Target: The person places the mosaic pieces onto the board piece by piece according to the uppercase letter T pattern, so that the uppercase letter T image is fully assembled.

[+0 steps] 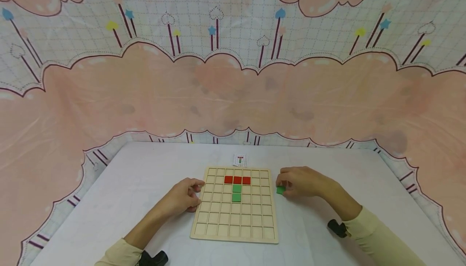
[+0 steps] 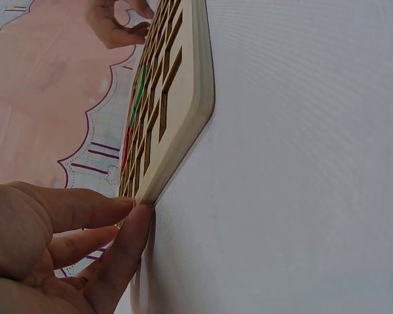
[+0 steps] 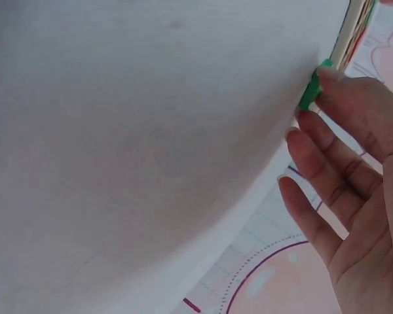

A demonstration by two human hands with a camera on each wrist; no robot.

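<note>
A wooden grid board [image 1: 234, 217] lies on the table, its square cells edged by thin ridges. Three red tiles [image 1: 237, 180] form a row near its far side, and two green tiles [image 1: 236, 193] run down from the middle one. My left hand [image 1: 181, 195] is at the board's left edge; in the left wrist view, thumb and finger pinch the board's rim [image 2: 177, 154]. Just right of the board, my right hand [image 1: 300, 181] pinches a loose green tile [image 1: 280, 190] between thumb and fingers, low over the table. The right wrist view shows that tile [image 3: 316, 85] tilted on edge.
Beyond the board's far edge lies a small card [image 1: 240, 160] printed with a grid and a coloured T shape. A white cloth [image 1: 145, 169] covers the table. Behind it hangs a patterned curtain [image 1: 233, 96] with pink clouds.
</note>
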